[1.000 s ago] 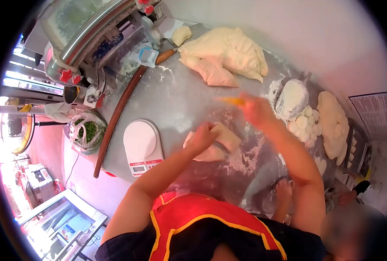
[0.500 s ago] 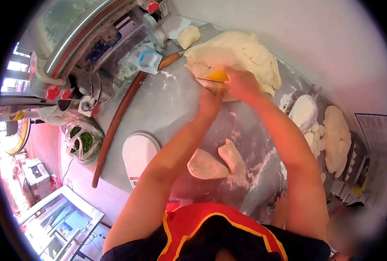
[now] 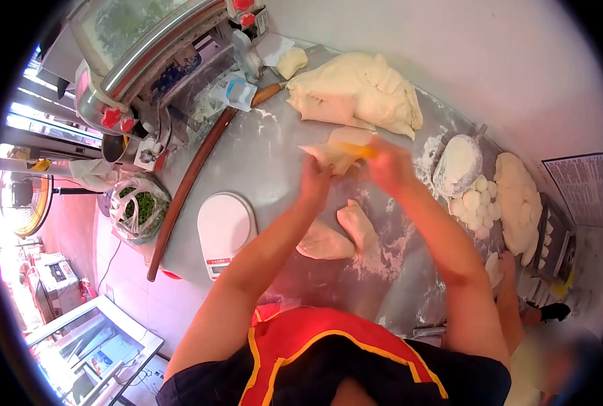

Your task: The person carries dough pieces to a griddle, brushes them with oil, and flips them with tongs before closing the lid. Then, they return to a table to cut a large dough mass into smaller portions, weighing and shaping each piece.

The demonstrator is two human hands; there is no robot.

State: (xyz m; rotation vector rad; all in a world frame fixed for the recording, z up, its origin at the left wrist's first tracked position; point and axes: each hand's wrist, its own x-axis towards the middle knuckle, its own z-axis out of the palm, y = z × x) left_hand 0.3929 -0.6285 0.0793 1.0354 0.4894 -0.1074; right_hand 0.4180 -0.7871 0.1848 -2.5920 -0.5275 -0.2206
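Observation:
My left hand (image 3: pixel 316 180) grips the near left edge of a cut piece of dough (image 3: pixel 345 139), which is apart from the big dough mass (image 3: pixel 362 84) behind it. In my right hand (image 3: pixel 391 166) is a yellow dough scraper (image 3: pixel 357 150), held against or just over the right part of that piece; the blur hides whether they touch. Two smaller dough pieces lie nearer to me, a wide one (image 3: pixel 325 242) and a narrow one (image 3: pixel 357 227). To the left of my left forearm stands a white kitchen scale (image 3: pixel 225 227) with nothing on its plate.
A long wooden rod (image 3: pixel 186 189) lies along the table's left side, near a bag of chopped greens (image 3: pixel 139 210). On the right are a floured dough lump (image 3: pixel 458 166), small dough balls (image 3: pixel 474 210) and a long dough slab (image 3: pixel 518 203). Another person's hand (image 3: pixel 506 267) reaches in there.
The dough piece has come away from the big mass and moved toward me, with both hands and the scraper. The other person's hand has moved right, toward the dough slab.

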